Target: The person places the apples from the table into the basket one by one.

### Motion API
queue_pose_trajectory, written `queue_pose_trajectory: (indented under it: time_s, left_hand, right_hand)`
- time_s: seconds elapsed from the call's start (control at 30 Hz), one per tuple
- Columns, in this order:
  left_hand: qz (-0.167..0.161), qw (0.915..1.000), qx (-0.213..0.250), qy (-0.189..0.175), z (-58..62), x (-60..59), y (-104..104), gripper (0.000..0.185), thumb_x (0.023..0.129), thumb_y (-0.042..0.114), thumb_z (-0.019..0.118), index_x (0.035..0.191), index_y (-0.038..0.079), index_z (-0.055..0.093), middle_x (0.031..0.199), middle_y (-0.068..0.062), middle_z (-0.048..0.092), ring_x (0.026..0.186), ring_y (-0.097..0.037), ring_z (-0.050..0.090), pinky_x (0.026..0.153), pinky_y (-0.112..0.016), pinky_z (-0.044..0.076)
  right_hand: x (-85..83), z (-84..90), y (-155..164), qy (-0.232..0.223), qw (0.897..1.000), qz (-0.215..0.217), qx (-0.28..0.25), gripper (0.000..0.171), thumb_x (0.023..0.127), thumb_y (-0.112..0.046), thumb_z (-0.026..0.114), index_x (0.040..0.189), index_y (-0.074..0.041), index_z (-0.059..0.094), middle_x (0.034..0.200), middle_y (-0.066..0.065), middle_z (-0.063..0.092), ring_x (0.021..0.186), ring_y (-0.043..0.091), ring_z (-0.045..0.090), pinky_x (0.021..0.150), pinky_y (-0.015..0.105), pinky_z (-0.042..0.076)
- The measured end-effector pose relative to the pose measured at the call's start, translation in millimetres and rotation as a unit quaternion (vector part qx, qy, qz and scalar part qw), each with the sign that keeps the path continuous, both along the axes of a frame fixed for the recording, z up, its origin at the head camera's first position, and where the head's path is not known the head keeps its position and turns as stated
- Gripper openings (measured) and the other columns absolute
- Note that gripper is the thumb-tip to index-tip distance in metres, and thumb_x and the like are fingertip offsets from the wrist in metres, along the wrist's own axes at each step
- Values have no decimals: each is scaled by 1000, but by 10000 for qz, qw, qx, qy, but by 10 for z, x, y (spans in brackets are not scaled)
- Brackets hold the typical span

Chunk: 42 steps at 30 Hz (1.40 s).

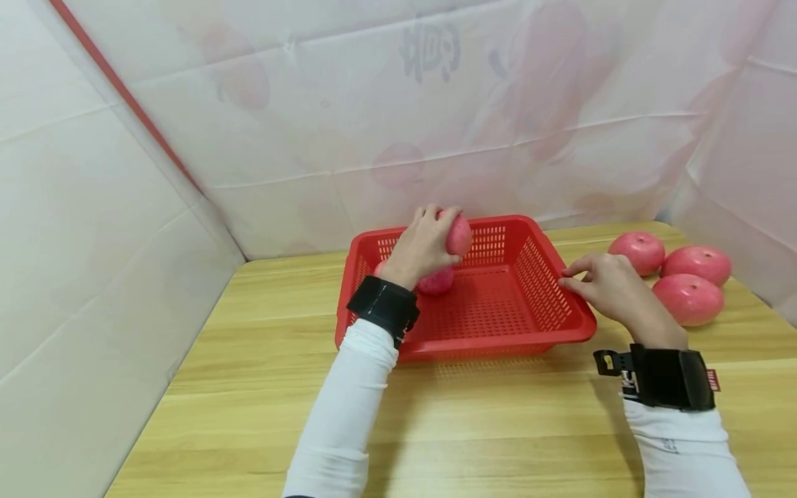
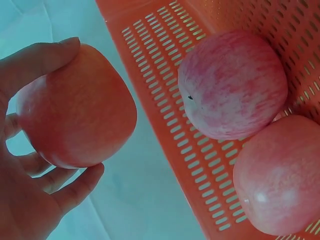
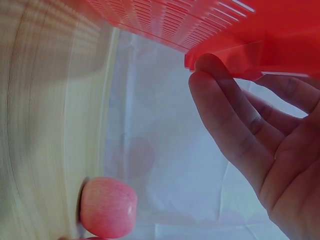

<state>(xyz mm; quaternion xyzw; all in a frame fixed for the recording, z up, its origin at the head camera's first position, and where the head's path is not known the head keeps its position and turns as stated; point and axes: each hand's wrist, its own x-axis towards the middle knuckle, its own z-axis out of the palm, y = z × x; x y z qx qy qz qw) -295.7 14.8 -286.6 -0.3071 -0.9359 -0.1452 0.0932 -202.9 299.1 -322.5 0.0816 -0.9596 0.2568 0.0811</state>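
In the head view, a pink apple point(image 1: 459, 236) is being gripped by the left hand point(image 1: 423, 245), thumb and fingers being curved round it, and is being held over the red basket point(image 1: 492, 344), near its twelve o'clock. At three o'clock, the basket's edge is being pinched by the right hand point(image 1: 613, 290). A bruise is being risked, it seems: if the left grip were loosened too high, the lower apple point(image 1: 437, 280), just past nine o'clock, could be struck. Beyond the right hand, again at three o'clock, three apples point(image 1: 688, 299) are being supported by the wooden table point(image 1: 498, 429); the direct path to them is being blocked by that hand. At twelve o'clock, the space is being closed off by a printed sheet point(image 1: 336, 104).

In the left wrist view, the apple is being shown at nine o'clock, fingers being spread to its width; a slip could be caused by its smooth skin. Two apples are being crowded together inside the basket at two and four o'clock.

In the right wrist view, the basket's corner is being held by fingertips at one o'clock; whether weight is being borne cannot be told. Should it be tipped, rolling fruit could be the result. At seven o'clock, a loose apple is being seen.
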Motion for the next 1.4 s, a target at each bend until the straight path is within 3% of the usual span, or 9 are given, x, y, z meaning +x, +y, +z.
queue_pose_trajectory:
  time_s: [0.3,0.7,0.93,1.23,1.4]
  left_hand:
    - [19,10000,-49,30,-23,-22,104,78,84,25,84,151,17,45,140,-13,48,128,-28,43,95,-39,54]
    - [-94,9997,-136,183,-169,-85,218,77,83,27,85,150,17,49,137,-12,51,124,-26,49,94,-38,54]
    - [-119,9989,-406,176,-191,-111,236,77,83,31,84,150,18,49,138,-11,52,124,-24,50,95,-37,53]
    - [-18,9983,-555,-160,-227,-132,281,79,82,30,87,150,20,47,142,-10,49,127,-23,49,95,-38,54]
    - [-105,9973,-709,-131,-243,-132,333,79,81,30,87,149,19,48,138,-11,52,124,-24,51,93,-39,54]
  right_hand:
    - [-1,11,-4,-4,10000,20,-3,23,92,-7,73,103,14,72,92,30,70,74,38,70,55,30,54]
    - [-5,13,-4,13,10000,5,8,24,92,-7,73,103,14,72,94,31,70,75,38,70,57,35,57]
    - [-8,17,-11,29,10000,33,10,24,92,-7,73,104,14,72,94,31,70,77,41,70,60,39,58]
    - [4,21,-20,-135,9999,-42,-60,26,93,-7,73,106,15,71,94,31,70,72,34,70,57,36,58]
    - [4,25,-32,-48,10000,-15,-7,24,93,-6,73,105,15,72,95,31,70,75,37,70,57,34,57]
